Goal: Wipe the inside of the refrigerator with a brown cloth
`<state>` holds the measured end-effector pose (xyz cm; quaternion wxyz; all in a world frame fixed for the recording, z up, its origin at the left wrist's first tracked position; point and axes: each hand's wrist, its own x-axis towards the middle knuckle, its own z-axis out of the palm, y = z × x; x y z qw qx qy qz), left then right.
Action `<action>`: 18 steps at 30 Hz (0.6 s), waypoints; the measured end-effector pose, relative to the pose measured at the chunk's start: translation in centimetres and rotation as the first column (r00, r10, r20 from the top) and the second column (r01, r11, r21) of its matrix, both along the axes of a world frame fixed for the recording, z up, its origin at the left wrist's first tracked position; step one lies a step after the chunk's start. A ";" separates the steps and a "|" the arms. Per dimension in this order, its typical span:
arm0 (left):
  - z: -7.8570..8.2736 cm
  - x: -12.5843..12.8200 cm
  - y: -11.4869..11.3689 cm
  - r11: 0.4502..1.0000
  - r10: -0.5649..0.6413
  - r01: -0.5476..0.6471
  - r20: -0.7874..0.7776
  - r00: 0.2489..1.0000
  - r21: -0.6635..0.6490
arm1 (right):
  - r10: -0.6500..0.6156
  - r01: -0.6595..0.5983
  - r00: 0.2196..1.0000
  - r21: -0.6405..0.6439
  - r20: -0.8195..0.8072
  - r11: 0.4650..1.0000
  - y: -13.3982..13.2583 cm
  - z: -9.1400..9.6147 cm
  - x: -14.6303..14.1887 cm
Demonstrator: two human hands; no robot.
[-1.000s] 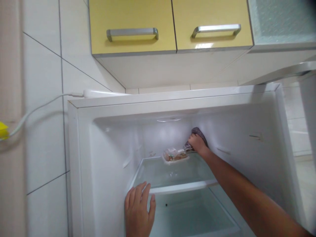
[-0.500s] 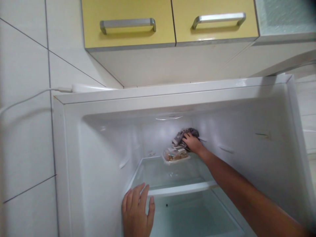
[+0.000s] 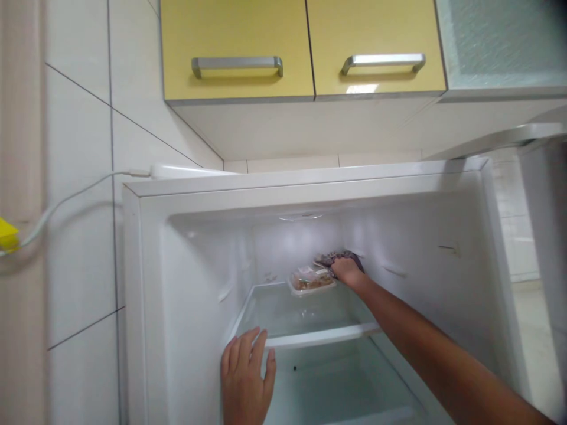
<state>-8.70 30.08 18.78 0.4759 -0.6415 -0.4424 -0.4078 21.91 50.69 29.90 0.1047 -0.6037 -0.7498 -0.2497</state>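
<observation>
Deep inside the open fridge [image 3: 195, 324], my right hand [image 3: 346, 270] is closed on a patterned grey-brown cloth [image 3: 330, 258], near the back right corner. Just left of the cloth, a clear plastic food container [image 3: 311, 279] with brownish contents rests on the upper glass shelf [image 3: 283, 313]. My left hand [image 3: 246, 372] lies at the left front of that shelf, fingers stretched and the thumb apart, with nothing in it. Its fingertips are by the white front edge of the shelf; whether they press on it I cannot tell.
A lower glass shelf [image 3: 336, 378] with a small dark speck lies beneath. Yellow cabinets [image 3: 239, 35] with metal handles hang above the fridge. The fridge door [image 3: 543, 236] stands open at the right. A white cable [image 3: 75, 198] runs along the tiled wall at the left.
My right hand and the cloth have shifted slightly down and right, and the cloth is more bunched under the hand. The view has turned a little. My left hand stays in place.
</observation>
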 end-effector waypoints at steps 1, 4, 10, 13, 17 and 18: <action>0.1 0.0 -0.1 1.000 0.001 -0.001 0.001 1.000 0.000 | -0.038 0.038 0.999 -0.010 0.012 0.999 -0.6 -0.1 -0.2; 0.2 0.0 -0.2 1.000 0.000 0.001 0.007 1.000 -0.009 | -0.119 0.118 0.992 0.011 0.045 0.993 -2.9 -0.4 -0.4; 0.2 0.0 -0.5 1.000 -0.017 0.017 0.021 1.000 -0.015 | -0.183 0.168 0.982 0.216 0.052 0.962 -7.4 3.3 0.7; 0.3 0.0 -0.5 0.999 -0.032 0.032 0.019 0.999 -0.012 | -0.158 0.135 0.987 0.340 0.041 0.931 -8.2 7.4 1.7; 0.2 0.0 -0.4 1.000 -0.026 0.026 0.024 0.999 0.005 | -0.125 0.098 0.991 0.415 0.040 0.905 -7.7 10.1 2.5; 0.1 0.0 -0.3 1.000 -0.025 0.025 0.024 0.999 0.009 | -0.118 0.089 0.992 0.408 0.047 0.909 -7.3 9.8 2.6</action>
